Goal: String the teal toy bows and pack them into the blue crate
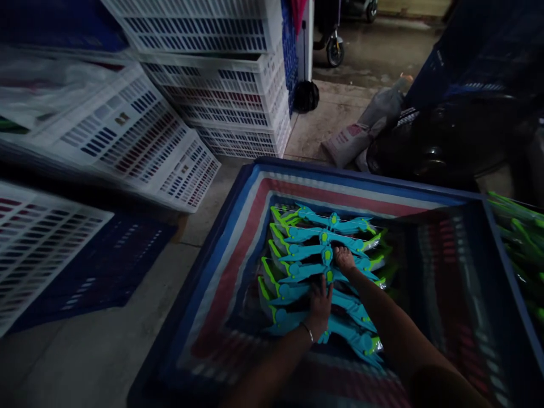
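Several turquoise toy bows (304, 272) with lime-green tips and thin strings lie in a row inside a large blue bin (369, 178) lined with striped cloth. My left hand (321, 306), with a bracelet at its wrist, rests over the nearer bows, its fingers stretched out. Just beyond it, my right hand (344, 259) has its fingers curled at the middle grip of one bow. The undersides of both hands are hidden, and the dim light blurs detail.
White slatted crates (238, 93) are stacked beyond the bin, with more tilted crates (127, 130) on the left. A blue crate (97, 260) sits low at left. Sacks (352, 139) lie on the floor behind. Green items (521, 243) are heaped along the right edge.
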